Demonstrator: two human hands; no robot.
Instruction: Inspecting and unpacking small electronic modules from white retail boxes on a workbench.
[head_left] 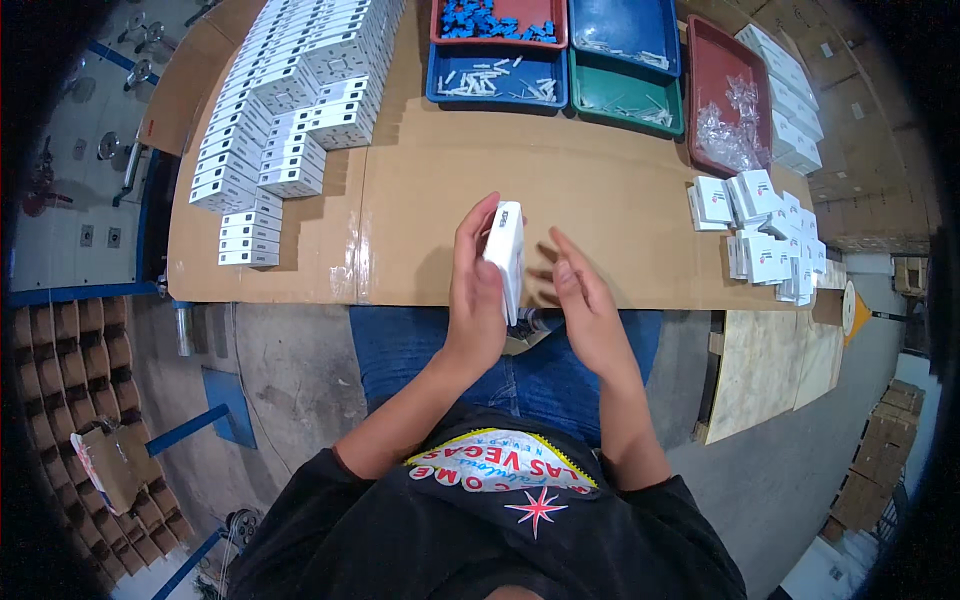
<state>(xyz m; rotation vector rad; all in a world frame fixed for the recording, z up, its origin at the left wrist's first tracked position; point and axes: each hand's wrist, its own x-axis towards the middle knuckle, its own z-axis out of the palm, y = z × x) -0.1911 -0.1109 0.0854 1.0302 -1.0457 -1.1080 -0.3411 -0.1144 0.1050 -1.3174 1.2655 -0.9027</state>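
Observation:
My left hand (pixel 474 300) grips a small white box (pixel 508 262) by its side, tilted on edge over the table's near edge. Dark print shows on the box's narrow upper end. My right hand (pixel 590 305) is a short way to the right of the box, not touching it. Its fingers point up and are apart from the thumb, with nothing held. The cardboard-covered table (pixel 420 210) lies beneath both hands.
Stacked white boxes (pixel 290 110) stand at the far left. Across the back are a red tray (pixel 566 30) of blue pieces, a blue tray (pixel 432 85), a green tray (pixel 680 112) and a red tray (pixel 698 60) of clear plastic bags. White packets (pixel 770 260) pile up at the right.

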